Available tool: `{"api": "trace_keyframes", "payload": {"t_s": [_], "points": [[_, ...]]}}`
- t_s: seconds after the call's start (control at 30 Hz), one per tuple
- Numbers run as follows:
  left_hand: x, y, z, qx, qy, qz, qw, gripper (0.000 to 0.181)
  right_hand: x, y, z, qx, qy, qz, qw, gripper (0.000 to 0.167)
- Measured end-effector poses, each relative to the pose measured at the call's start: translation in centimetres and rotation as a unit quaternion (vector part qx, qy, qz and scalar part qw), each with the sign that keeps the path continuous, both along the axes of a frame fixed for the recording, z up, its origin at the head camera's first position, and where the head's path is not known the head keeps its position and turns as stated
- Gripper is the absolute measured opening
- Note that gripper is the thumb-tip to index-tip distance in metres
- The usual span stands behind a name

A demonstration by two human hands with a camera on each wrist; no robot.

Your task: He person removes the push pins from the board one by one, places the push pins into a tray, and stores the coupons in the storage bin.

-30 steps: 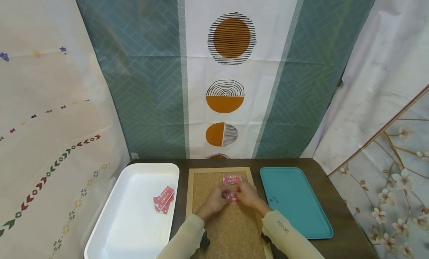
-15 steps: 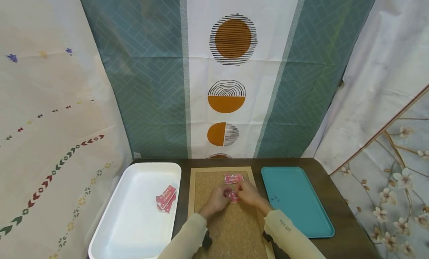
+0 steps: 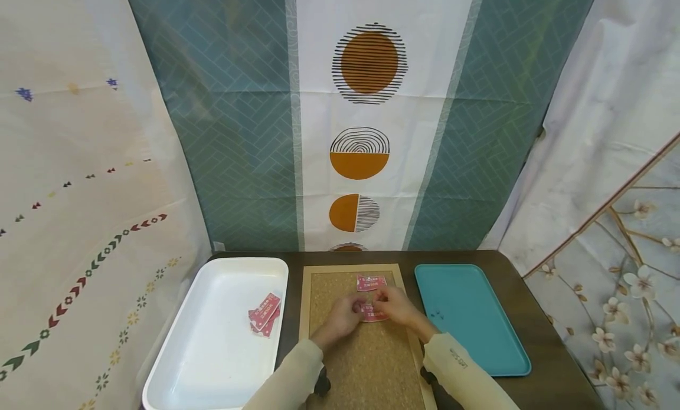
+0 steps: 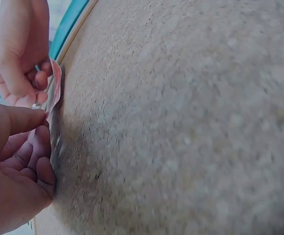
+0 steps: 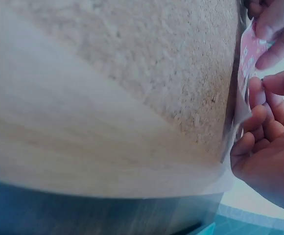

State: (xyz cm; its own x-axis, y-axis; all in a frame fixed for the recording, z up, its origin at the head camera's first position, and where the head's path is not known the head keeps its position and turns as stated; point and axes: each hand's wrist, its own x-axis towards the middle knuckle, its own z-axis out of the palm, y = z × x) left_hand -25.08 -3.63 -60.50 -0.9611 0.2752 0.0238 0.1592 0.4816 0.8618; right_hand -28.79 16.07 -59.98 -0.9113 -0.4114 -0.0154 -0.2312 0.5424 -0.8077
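A pink printed card [image 3: 375, 313] in a clear sleeve lies on the corkboard [image 3: 366, 363], its edge slightly lifted. My left hand [image 3: 342, 315] pinches the card's left edge between thumb and finger, plain in the left wrist view. At the card's upper right is my right hand [image 3: 397, 307]; its thumb and forefinger meet around a tiny dark pin-like thing [image 5: 263, 80], mostly hidden by the fingertips. Another pink card [image 3: 370, 282] lies flat on the board just above.
To the left stands a white tray [image 3: 212, 351] with several pink cards [image 3: 264, 313] overlapping near its right side. A teal tray [image 3: 478, 321] on the right holds a few tiny dark pieces [image 3: 435, 314]. The board's wooden frame [image 3: 305, 304] rests on a dark table [image 3: 289, 321].
Both hands stay at the lower card with only small finger shifts. The view has swung slightly to the left. The cards in the white tray keep their places.
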Motion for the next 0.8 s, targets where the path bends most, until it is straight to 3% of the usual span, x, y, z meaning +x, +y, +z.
{"api": "trace_keyframes", "payload": {"t_s": [0.27,0.5,0.8], "points": [[0.4,-1.5,1.1,-0.010,0.005,-0.009,0.9999,0.035,-0.1,1.1,-0.3,-0.021,-0.021,-0.027,0.9992,0.004],[0.4,-2.3,1.9,-0.022,-0.009,-0.011,0.9997,0.034,-0.2,1.6,-0.1,-0.043,-0.028,-0.030,0.9982,0.005],[0.3,-2.9,2.8,-0.017,-0.011,-0.011,0.9997,0.033,0.0,2.5,0.0,-0.030,-0.018,-0.033,0.9989,0.003]]}}
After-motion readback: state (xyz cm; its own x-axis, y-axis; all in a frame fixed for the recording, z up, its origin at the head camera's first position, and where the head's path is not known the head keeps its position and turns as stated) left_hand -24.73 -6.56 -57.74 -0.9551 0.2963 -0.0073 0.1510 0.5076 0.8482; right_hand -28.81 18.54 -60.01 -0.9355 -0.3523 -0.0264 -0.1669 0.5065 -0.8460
